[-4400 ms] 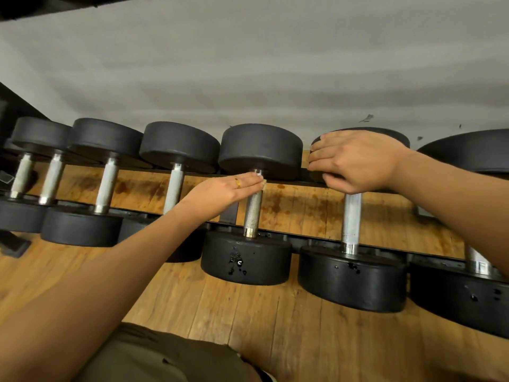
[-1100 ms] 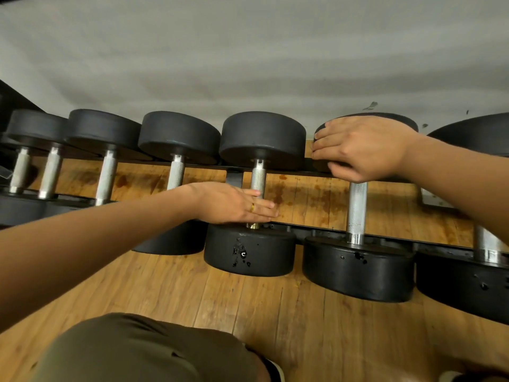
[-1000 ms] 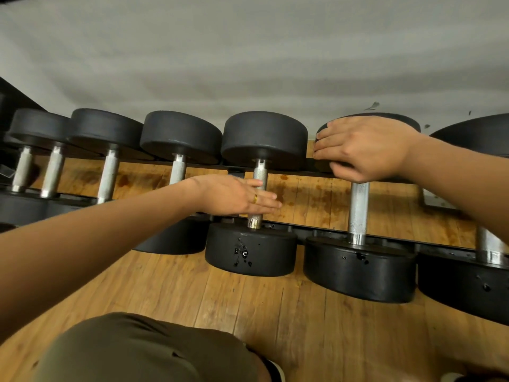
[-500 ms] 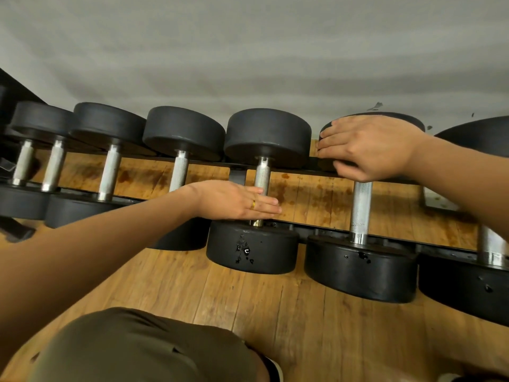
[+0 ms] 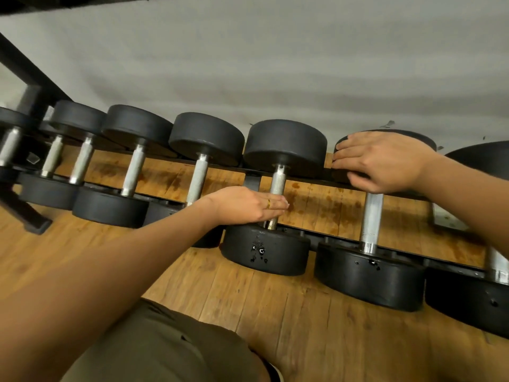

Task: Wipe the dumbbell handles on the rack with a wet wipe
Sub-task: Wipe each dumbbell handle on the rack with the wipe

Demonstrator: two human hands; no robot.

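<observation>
A row of black dumbbells with steel handles lies across a low rack. My left hand wraps the lower part of the middle dumbbell's handle, just above its near head. No wet wipe shows; the hand hides whatever lies under it. My right hand holds the far head of the neighbouring dumbbell on the right, fingers over the top and thumb under the rim. That dumbbell's handle is bare.
Several smaller dumbbells continue to the left, up to a black rack leg. A larger dumbbell sits at the far right. A grey wall lies behind, a wooden floor below, and my olive-clad leg at the bottom.
My left hand has slid from the top of the handle down to its lower part and stays there. The view has swung left, showing more dumbbells. My right hand has kept its hold.
</observation>
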